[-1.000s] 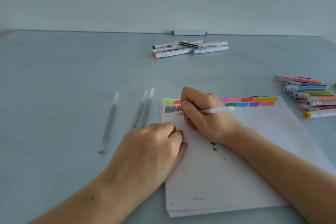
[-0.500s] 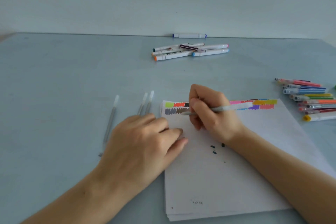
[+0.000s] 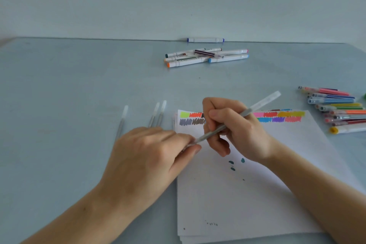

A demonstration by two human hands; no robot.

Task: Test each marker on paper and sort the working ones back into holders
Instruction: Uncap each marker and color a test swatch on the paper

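Grey marker point(image 3: 227, 125), gripped by the right hand point(image 3: 233, 130), is now lifting off the paper point(image 3: 257, 194) where it was scribbling a moment ago, its tip meeting the left hand's point(image 3: 150, 154) pinching fingertips point(image 3: 195, 144), probably for recapping after a finished test. Three grey pens point(image 3: 156, 115) are lying just beyond the left hand; colored markers point(image 3: 336, 109) are piling right of the right hand, white markers point(image 3: 204, 56) well beyond both.
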